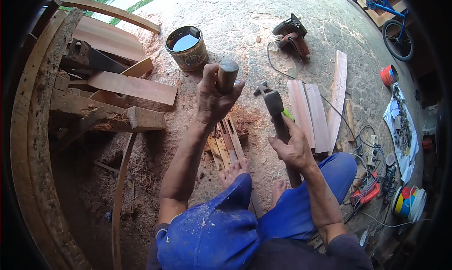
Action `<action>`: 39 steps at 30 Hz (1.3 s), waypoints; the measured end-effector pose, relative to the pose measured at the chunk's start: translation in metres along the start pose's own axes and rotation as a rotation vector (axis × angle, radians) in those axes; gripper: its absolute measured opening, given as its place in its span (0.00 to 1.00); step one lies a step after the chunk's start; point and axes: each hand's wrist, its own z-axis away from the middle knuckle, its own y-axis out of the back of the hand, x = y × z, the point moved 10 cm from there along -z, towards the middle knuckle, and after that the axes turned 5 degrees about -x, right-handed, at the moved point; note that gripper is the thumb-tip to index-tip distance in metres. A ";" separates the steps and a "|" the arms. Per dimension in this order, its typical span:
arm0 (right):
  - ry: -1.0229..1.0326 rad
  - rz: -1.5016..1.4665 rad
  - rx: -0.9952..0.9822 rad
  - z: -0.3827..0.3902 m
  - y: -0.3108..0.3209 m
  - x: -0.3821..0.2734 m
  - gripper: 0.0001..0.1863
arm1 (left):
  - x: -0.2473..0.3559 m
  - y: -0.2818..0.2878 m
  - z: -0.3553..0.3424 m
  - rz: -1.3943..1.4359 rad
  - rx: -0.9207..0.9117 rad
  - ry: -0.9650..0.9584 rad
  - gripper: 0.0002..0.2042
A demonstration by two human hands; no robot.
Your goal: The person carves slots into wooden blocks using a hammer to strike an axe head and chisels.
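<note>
My left hand [214,93] is closed around the wooden handle of a chisel [228,77], its worn round butt pointing up. The hand and forearm hide most of its blade. In my right hand [294,145] is a hammer [274,103], its dark head raised and its handle running down past my palm. The thumb lies along the handle, and the fingers wrap behind it. Below and between the hands lie narrow wooden pieces [230,140] with slots cut in them. My bare foot [235,172] rests on their near end.
A bucket [190,58] with bluish-white contents stands ahead. Beyond is a corded power saw [294,37]. Planks [301,112] lie to the right, near tangled cables [365,152] and a red tool [367,192]. At left, a wooden frame [33,129] holds boards and a handsaw [87,56].
</note>
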 end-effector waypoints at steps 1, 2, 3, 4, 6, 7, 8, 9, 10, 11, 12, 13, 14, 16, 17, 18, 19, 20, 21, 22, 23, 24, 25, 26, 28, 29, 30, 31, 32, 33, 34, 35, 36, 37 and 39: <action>0.005 -0.017 0.012 0.000 0.001 0.004 0.30 | -0.015 -0.007 0.001 0.163 0.026 0.103 0.24; 0.014 -0.033 0.022 -0.002 0.002 0.006 0.29 | -0.013 -0.003 -0.002 0.064 0.118 0.048 0.18; 0.019 -0.049 0.032 -0.003 0.003 0.009 0.28 | -0.025 -0.009 -0.002 0.093 0.078 0.107 0.18; 0.024 -0.042 0.035 -0.003 0.004 0.010 0.27 | -0.037 -0.014 -0.002 0.122 0.038 0.165 0.18; 0.028 -0.041 0.031 -0.003 0.004 0.013 0.27 | -0.036 -0.016 0.003 0.061 0.042 0.157 0.15; 0.027 -0.048 0.025 -0.003 0.004 0.016 0.27 | -0.035 -0.015 0.005 0.043 0.056 0.140 0.14; 0.027 -0.055 0.019 -0.003 0.004 0.017 0.28 | -0.035 -0.015 0.007 0.025 0.069 0.123 0.13; 0.002 -0.065 0.023 -0.002 0.003 0.017 0.27 | -0.035 -0.012 0.010 0.002 0.085 0.105 0.13; -0.022 -0.076 0.028 -0.001 0.003 0.016 0.27 | -0.038 -0.009 0.011 0.002 0.111 0.100 0.12; -0.046 -0.086 0.033 0.000 0.002 0.016 0.26 | -0.044 -0.006 0.013 0.002 0.138 0.095 0.11; -0.014 -0.068 0.036 -0.001 0.003 0.014 0.26 | -0.046 -0.003 0.013 0.006 0.163 0.087 0.10; 0.018 -0.049 0.040 -0.002 0.002 0.015 0.26 | -0.048 -0.003 0.014 0.009 0.160 0.089 0.10; 0.032 -0.036 0.038 -0.002 0.002 0.013 0.26 | -0.051 -0.003 0.015 0.012 0.157 0.091 0.10; 0.041 -0.016 0.028 -0.002 0.001 0.010 0.27 | -0.049 -0.003 0.016 -0.006 0.133 0.093 0.09; 0.037 -0.008 0.021 -0.001 0.000 0.007 0.27 | -0.047 -0.004 0.016 -0.024 0.114 0.091 0.09; 0.118 0.034 0.044 0.000 0.000 -0.004 0.27 | -0.046 -0.006 0.017 -0.038 0.093 0.090 0.09; 0.198 0.077 0.068 0.000 0.000 -0.015 0.27 | -0.045 -0.008 0.019 -0.046 0.094 0.074 0.08; 0.278 0.120 0.093 0.001 0.000 -0.028 0.27 | -0.043 -0.009 0.020 -0.052 0.094 0.057 0.08; 0.262 0.125 0.059 0.001 -0.003 -0.038 0.27 | -0.042 -0.011 0.026 -0.056 0.092 0.051 0.08; 0.251 0.122 0.021 -0.002 -0.005 -0.058 0.27 | -0.049 -0.011 0.033 -0.078 0.093 0.037 0.08; 0.245 0.121 -0.017 -0.005 -0.007 -0.079 0.27 | -0.060 -0.007 0.037 -0.077 0.099 0.040 0.08; 0.342 0.227 -0.006 -0.004 -0.007 -0.108 0.27 | -0.071 -0.005 0.039 -0.071 0.100 0.044 0.08; 0.448 0.331 0.004 -0.003 -0.006 -0.135 0.27 | -0.076 -0.003 0.038 -0.073 0.105 0.043 0.08; 0.543 0.315 0.041 -0.001 -0.001 -0.158 0.27 | -0.076 -0.003 0.038 -0.082 0.099 0.053 0.08; 0.742 0.302 0.153 0.009 0.006 -0.202 0.28 | -0.076 0.001 0.040 -0.086 0.080 0.056 0.08; 0.853 0.301 0.230 0.016 0.010 -0.222 0.28 | -0.078 0.004 0.043 -0.086 0.069 0.051 0.08; 0.796 0.391 0.196 0.012 0.004 -0.221 0.27 | -0.072 0.005 0.041 -0.038 0.148 0.067 0.08; 0.746 0.484 0.156 0.005 -0.003 -0.221 0.26 | -0.075 0.001 0.041 -0.038 0.113 0.078 0.08; 0.635 0.647 0.088 -0.012 -0.019 -0.204 0.26 | -0.081 -0.002 0.046 -0.038 0.078 0.090 0.09; 0.533 0.798 0.020 -0.030 -0.031 -0.181 0.25 | -0.081 -0.002 0.050 -0.007 0.079 0.109 0.09; 0.470 0.953 -0.098 -0.046 -0.049 -0.144 0.25 | -0.081 -0.008 0.052 0.037 0.077 0.124 0.10; 0.397 1.109 -0.208 -0.058 -0.060 -0.115 0.24 | -0.072 -0.002 0.054 -0.020 0.172 -0.059 0.09; 0.420 1.078 -0.179 -0.059 -0.054 -0.122 0.21 | -0.055 0.003 0.052 -0.145 0.206 -0.162 0.09; 0.440 1.057 -0.166 -0.050 -0.047 -0.126 0.18 | -0.041 -0.001 0.061 -0.155 0.200 -0.165 0.09; 0.516 0.954 -0.127 -0.041 -0.039 -0.142 0.18 | -0.031 -0.004 0.081 -0.088 0.139 -0.070 0.09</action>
